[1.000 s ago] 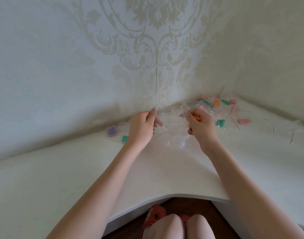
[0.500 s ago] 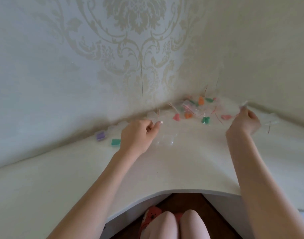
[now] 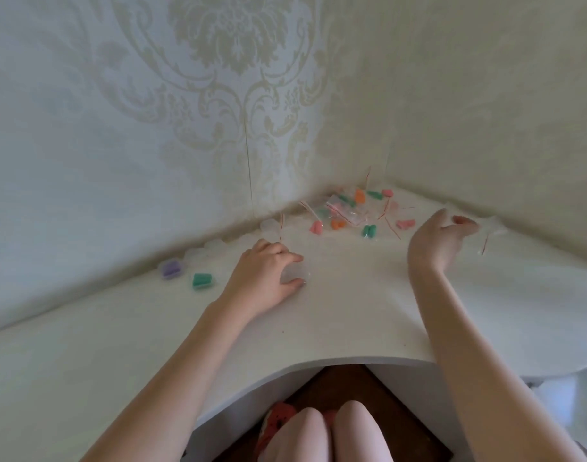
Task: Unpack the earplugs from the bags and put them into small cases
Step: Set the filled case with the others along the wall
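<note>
Head view looks down on a white corner desk (image 3: 335, 321) with both arms reaching in. At centre frame the left hand (image 3: 265, 278) lies on the desktop with thumb and fingers curled around a small clear case (image 3: 297, 273), most likely to steady it and keep it in reach for filling. Whether the case is open or holds anything cannot be told; it is transparent and blurred. At right of centre the right hand (image 3: 442, 235) is raised off the desk, its fingers loosely bent and spread, gripping nothing that I can make out. Just beyond its fingertips, at the right of the frame, lies an emptied clear bag (image 3: 490, 231) with a red strip, so the hand seems to be at a discard spot. At upper centre, in the desk's corner, sits the pile of bagged earplugs (image 3: 352, 211): orange, green and pink, among red-edged bags, kept together as stock. At left of centre, near the wall, a purple-filled case (image 3: 170, 269) and a green-filled case (image 3: 202, 281) stand side by side, set apart as finished, with a few clear cases (image 3: 215, 245) just beyond them along the wall
</note>
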`<state>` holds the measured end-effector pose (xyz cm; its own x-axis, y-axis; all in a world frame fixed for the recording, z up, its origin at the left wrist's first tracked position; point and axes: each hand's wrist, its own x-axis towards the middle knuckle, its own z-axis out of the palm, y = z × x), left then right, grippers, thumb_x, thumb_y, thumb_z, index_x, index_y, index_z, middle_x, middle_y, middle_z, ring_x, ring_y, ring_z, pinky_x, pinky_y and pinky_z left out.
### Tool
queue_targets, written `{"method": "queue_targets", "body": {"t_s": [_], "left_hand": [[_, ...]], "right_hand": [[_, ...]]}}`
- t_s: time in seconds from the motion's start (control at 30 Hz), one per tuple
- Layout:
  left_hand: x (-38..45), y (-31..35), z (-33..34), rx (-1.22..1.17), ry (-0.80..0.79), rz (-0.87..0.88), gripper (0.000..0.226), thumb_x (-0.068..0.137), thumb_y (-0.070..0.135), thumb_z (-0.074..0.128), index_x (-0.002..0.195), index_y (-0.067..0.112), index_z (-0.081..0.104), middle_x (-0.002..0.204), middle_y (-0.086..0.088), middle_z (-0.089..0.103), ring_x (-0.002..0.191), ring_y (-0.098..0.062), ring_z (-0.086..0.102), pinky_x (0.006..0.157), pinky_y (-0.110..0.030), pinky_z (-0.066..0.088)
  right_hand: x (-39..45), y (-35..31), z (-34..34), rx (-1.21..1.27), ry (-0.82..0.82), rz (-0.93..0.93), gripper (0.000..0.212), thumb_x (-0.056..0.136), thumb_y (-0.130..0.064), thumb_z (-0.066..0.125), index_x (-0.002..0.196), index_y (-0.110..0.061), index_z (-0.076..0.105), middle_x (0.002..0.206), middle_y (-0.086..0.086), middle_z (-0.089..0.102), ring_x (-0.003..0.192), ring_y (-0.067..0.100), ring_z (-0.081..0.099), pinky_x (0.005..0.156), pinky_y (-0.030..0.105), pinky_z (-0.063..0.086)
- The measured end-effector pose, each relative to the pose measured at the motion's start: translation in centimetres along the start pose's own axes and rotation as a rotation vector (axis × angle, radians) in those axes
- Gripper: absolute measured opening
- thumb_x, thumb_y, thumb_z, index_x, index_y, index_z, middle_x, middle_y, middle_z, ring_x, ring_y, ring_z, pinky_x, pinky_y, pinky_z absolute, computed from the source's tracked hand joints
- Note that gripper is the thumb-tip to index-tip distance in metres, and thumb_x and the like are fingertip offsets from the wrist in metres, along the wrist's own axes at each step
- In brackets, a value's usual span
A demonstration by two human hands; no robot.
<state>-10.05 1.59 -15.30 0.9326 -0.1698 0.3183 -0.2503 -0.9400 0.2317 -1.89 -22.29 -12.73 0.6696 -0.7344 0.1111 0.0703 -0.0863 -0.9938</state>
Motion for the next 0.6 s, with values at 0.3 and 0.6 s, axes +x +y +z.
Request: {"method": "queue_targets", "body": {"t_s": [0.3, 0.6], "left_hand": [[0.0, -0.1, 0.1, -0.124, 0.109, -0.056, 0.041, 0.081, 0.037, 0.069, 0.117, 0.019, 0.063, 0.11, 0.002, 0.065, 0.115, -0.018, 0.046, 0.096, -0.031, 0.034], [0.1, 0.5, -0.1, -0.477, 0.25, -0.047, 0.05, 0.07, 0.006, 0.076, 0.117, 0.016, 0.063, 0.104, 0.002, 0.062, 0.088, -0.011, 0.058, 0.071, -0.013, 0.046]], "right_hand": [[-7.5, 1.4, 2.1, -0.28, -1.021, -0.527, 0.03, 0.099, -0.005, 0.04, 0.106, -0.02, 0.065, 0.069, -0.007, 0.048, 0.057, -0.001, 0.043, 0.057, 0.011, 0.033], [-8.5, 1.9, 2.0, -0.303, -1.124, -0.605, 0.029, 0.086, -0.031, 0.068, 0.114, -0.029, 0.06, 0.064, -0.002, 0.037, 0.053, 0.005, 0.033, 0.054, 0.018, 0.029]]}}
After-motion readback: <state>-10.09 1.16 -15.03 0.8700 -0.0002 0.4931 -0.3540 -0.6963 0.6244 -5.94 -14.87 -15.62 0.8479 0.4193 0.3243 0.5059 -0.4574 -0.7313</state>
